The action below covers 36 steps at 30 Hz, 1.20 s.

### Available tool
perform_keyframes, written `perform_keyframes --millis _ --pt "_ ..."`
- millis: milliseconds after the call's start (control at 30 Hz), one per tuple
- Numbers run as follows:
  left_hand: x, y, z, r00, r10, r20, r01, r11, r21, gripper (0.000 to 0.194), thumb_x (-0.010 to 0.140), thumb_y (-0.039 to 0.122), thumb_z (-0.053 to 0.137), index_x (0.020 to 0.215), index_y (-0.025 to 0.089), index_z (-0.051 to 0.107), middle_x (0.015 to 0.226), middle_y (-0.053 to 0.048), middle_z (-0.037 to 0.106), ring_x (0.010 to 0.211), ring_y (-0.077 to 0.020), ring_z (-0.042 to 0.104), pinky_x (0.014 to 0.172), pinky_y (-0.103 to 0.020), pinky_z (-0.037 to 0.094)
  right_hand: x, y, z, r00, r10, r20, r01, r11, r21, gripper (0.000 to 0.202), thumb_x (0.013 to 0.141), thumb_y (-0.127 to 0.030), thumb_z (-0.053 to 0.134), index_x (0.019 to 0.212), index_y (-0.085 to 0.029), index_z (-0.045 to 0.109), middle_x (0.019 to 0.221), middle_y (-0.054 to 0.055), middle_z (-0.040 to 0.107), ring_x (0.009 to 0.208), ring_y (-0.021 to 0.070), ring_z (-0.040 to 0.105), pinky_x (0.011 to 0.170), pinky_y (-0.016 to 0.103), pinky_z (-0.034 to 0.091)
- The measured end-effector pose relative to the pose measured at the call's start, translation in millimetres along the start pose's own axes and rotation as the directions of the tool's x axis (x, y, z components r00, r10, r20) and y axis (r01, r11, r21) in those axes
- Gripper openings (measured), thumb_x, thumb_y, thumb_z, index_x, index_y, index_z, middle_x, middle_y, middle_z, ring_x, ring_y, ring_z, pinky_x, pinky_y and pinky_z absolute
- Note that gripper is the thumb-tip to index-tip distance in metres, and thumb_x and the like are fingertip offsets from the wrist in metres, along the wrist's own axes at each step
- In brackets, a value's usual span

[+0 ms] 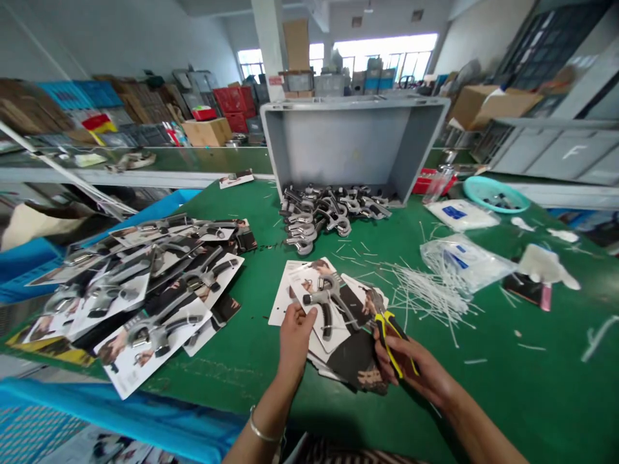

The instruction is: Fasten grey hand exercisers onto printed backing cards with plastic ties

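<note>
My left hand (296, 332) is closed on the left edge of a printed card (309, 293), its thumb beside a grey two-handled metal tool (325, 299) that lies on the card. The tool resembles a garlic press, but its exact kind is unclear. In my right hand (411, 364) are yellow-and-black-handled pliers (394, 341), their jaws pointing away from me near the card's right side. More printed cards (355, 361) lie beneath, partly covered by the top one. To the right spreads a pile of thin white cable ties (430, 293).
A grey crate (358, 145) lies on its side, with loose grey tools (329, 209) spilling out. Carded tools (159, 277) are heaped on the left. Plastic bags (467, 264), a turquoise basket (496, 193) and a white glove (546, 264) sit on the right of the green table (507, 393).
</note>
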<state>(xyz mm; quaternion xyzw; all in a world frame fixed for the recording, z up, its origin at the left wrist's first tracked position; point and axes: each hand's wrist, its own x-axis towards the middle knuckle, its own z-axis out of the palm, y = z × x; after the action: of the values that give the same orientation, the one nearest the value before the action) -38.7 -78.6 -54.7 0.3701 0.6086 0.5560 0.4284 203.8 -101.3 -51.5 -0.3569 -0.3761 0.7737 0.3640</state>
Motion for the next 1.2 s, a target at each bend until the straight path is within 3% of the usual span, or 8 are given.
perform_keyframes --millis 133,233,300,367,433,533,900,1200 --pt "-5 21 7.6 0.985 0.169 -0.017 -0.166 0.981 0.099 0.02 0.086 0.037 0.062 0.101 0.024 0.061 0.094 -0.002 0.069 0.092 -0.0206 0.063 0.084 -0.029 0.044 -6 -6 -8 1.0 0.02 -0.011 -0.021 0.997 -0.08 0.037 0.091 -0.051 0.051 0.112 -0.021 0.055 0.075 -0.001 0.049 0.056 0.0127 0.049 0.05 0.026 0.045" --pt "-11 36 8.1 0.986 0.156 0.057 -0.156 0.988 -0.01 0.025 0.086 0.034 0.062 0.108 0.023 0.059 0.109 -0.005 0.071 0.101 -0.0221 0.064 0.092 -0.031 0.045 -13 -24 -15 1.0 -0.007 -0.016 -0.002 0.883 -0.469 0.041 0.095 -0.05 0.046 0.125 -0.022 0.053 0.088 0.005 0.06 0.068 0.0172 0.058 0.061 0.031 0.051" --pt "-12 39 8.6 0.989 0.065 0.133 -0.054 0.995 -0.087 0.025 0.085 0.034 0.063 0.105 0.021 0.059 0.102 -0.005 0.072 0.091 -0.0209 0.067 0.088 -0.032 0.047 -15 -39 -19 0.995 -0.096 0.025 0.077 0.592 -0.802 0.047 0.097 -0.045 0.045 0.139 -0.023 0.044 0.109 0.01 0.063 0.087 0.0221 0.061 0.079 0.037 0.052" --pt "-9 34 10.6 0.983 -0.034 0.181 0.052 0.994 -0.097 0.024 0.083 0.035 0.064 0.101 0.02 0.059 0.091 -0.004 0.072 0.079 -0.0191 0.066 0.081 -0.031 0.049 -14 -49 -24 0.971 -0.197 0.135 0.165 0.144 -0.976 0.055 0.097 -0.036 0.046 0.149 -0.027 0.033 0.128 0.012 0.056 0.108 0.0272 0.056 0.094 0.045 0.046" --pt "-7 26 13.3 0.982 -0.086 0.17 0.098 0.993 -0.06 0.024 0.082 0.035 0.064 0.098 0.019 0.059 0.084 -0.003 0.072 0.074 -0.0188 0.065 0.076 -0.03 0.049 -9 -53 -29 0.94 -0.238 0.243 0.181 -0.254 -0.95 0.062 0.095 -0.022 0.046 0.153 -0.028 0.025 0.137 0.013 0.051 0.116 0.0316 0.05 0.098 0.052 0.041" --pt "-7 17 16.7 0.986 -0.107 0.13 0.11 0.994 -0.014 0.024 0.08 0.036 0.064 0.096 0.019 0.059 0.081 -0.003 0.071 0.074 -0.0196 0.065 0.072 -0.03 0.048 -2 -50 -36 0.914 -0.262 0.311 0.126 -0.546 -0.828 0.072 0.09 -0.006 0.041 0.155 -0.028 0.02 0.139 0.015 0.051 0.118 0.0359 0.047 0.093 0.055 0.041" --pt "-7 21 17.8 0.987 -0.072 0.144 0.067 0.997 0.036 0.027 0.084 0.04 0.061 0.101 0.019 0.058 0.074 0.0 0.067 0.064 -0.0162 0.061 0.063 -0.026 0.046 9 -55 -23 0.895 -0.267 0.356 0.086 -0.681 -0.727 0.066 0.088 -0.001 0.034 0.15 -0.024 0.031 0.135 0.016 0.052 0.117 0.0375 0.047 0.096 0.056 0.036" --pt "-8 13 20.0 0.963 -0.117 0.244 0.114 0.993 0.028 0.04 0.08 0.048 0.069 0.107 0.018 0.067 0.108 -0.01 0.072 0.104 -0.0271 0.065 0.092 -0.035 0.047 7 -59 -16 0.962 -0.108 0.25 0.191 -0.388 -0.902 0.035 0.09 -0.022 0.049 0.125 -0.018 0.05 0.106 0.01 0.06 0.088 0.0219 0.057 0.071 0.031 0.042"
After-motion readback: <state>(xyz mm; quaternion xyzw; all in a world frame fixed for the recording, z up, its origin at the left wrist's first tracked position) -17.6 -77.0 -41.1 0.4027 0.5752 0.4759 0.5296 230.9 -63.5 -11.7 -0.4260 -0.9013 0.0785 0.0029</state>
